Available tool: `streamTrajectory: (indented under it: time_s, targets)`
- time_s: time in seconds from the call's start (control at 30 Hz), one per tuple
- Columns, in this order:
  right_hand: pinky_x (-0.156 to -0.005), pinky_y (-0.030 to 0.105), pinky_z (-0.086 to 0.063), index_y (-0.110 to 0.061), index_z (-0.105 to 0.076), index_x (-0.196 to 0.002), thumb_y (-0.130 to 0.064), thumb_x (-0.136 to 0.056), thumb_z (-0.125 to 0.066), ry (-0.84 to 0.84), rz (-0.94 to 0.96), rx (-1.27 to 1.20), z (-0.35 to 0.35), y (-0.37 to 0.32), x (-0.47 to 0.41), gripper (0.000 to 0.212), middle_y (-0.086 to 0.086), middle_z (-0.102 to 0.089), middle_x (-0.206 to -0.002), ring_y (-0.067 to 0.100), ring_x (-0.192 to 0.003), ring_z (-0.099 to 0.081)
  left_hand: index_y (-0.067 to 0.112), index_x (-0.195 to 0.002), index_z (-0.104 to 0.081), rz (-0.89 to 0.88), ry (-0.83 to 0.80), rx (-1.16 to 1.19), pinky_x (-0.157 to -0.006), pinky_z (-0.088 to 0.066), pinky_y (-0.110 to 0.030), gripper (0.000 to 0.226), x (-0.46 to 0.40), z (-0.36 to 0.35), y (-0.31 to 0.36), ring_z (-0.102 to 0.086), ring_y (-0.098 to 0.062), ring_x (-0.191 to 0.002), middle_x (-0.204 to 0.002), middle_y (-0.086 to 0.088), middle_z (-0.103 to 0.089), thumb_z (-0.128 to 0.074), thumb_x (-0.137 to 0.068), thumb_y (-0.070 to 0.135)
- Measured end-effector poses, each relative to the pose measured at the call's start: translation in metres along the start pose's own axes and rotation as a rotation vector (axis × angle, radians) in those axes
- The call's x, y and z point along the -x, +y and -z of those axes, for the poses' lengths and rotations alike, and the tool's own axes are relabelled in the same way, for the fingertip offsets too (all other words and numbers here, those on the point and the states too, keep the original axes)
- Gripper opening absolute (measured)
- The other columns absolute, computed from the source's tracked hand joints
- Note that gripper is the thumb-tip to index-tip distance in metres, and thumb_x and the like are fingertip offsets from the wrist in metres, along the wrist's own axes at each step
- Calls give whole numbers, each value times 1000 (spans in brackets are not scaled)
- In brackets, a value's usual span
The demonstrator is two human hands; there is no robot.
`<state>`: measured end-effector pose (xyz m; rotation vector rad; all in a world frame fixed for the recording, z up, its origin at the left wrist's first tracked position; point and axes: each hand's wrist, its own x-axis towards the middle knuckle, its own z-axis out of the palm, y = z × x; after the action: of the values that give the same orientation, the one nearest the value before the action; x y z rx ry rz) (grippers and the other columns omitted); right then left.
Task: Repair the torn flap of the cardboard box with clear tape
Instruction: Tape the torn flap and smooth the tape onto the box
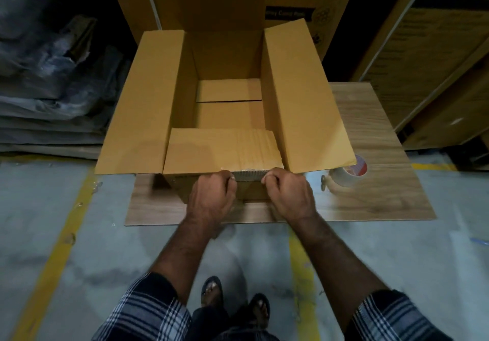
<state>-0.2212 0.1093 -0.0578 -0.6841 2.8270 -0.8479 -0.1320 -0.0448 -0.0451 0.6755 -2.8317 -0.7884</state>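
Both hands' fingers pinch near flap (222, 150) edge; tape roll (348, 172) right, behind side flap (304, 97).

Dim warehouse light falls from above onto the open cardboard box (227, 97), leaving its inner walls shaded. Far corners sink into near black. Wide-angle distortion bends the edges; the plastic-wrapped stacks (53, 76) at left and the checked sleeves (148, 311) blur.
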Motion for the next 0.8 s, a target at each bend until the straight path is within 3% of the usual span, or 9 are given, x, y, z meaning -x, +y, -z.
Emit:
streamTrajectory:
  time_s: [0.17,0.27,0.37,0.43,0.57,0.7,0.8]
  targets:
    - [-75,40,-55,-20,-71,-99,-38,-99,-35,11,-90,102,4,22,12,40,10,-76,-94,34,-85,-68,13,-95,-70,20,1,13,-64,-44,-30,30,4,1,-4,-57,-18,-68,-78,-3,-66,-46,-103,30]
    - [-70,38,-52,-19,-65,-101,-34,-102,-39,44,-132,196,10,31,27,30,10,-73,-90,35,-83,-68,16,-91,-69,-14,-4,-53,-65,-51,-32,26,19,-3,-5,-60,-20,-64,-75,-2,-67,-48,-101,29]
    - [-64,33,-50,-21,-64,-96,-34,-99,-44,-10,64,208,5,14,40,24,4,-72,-86,30,-76,-68,17,-87,-69,-101,-14,15,-63,-50,-32,23,29,-8,7,-59,-20,-63,-75,-2,-68,-52,-98,27]
    - [-66,31,-47,-21,-66,-100,-35,-97,-49,-122,199,210,-5,-10,37,23,3,-73,-93,27,-80,-69,16,-89,-67,-145,-34,-16,-66,-50,-35,20,21,-14,16,-64,-29,-72,-82,-8,-71,-51,-94,26]
    - [-80,38,-57,-19,-68,-109,-31,-95,-56,-242,195,315,-13,-36,15,22,5,-73,-107,30,-96,-70,11,-105,-66,-78,-163,-115,-80,-51,-40,22,4,-16,24,-66,-37,-94,-103,-15,-72,-49,-95,22]
    - [-74,34,-57,-18,-70,-99,-38,-98,-52,-186,199,302,-8,-32,6,26,5,-72,-90,25,-83,-69,13,-106,-67,-84,-112,-52,-79,-51,-36,28,2,-20,20,-67,-32,-88,-98,-13,-72,-45,-100,28]
    - [-69,31,-51,-17,-70,-94,-39,-99,-43,-130,112,292,-1,-21,-1,34,7,-69,-83,26,-77,-64,10,-95,-69,-25,-56,-65,-73,-51,-37,38,-2,-21,14,-67,-37,-82,-87,-15,-72,-41,-103,35]
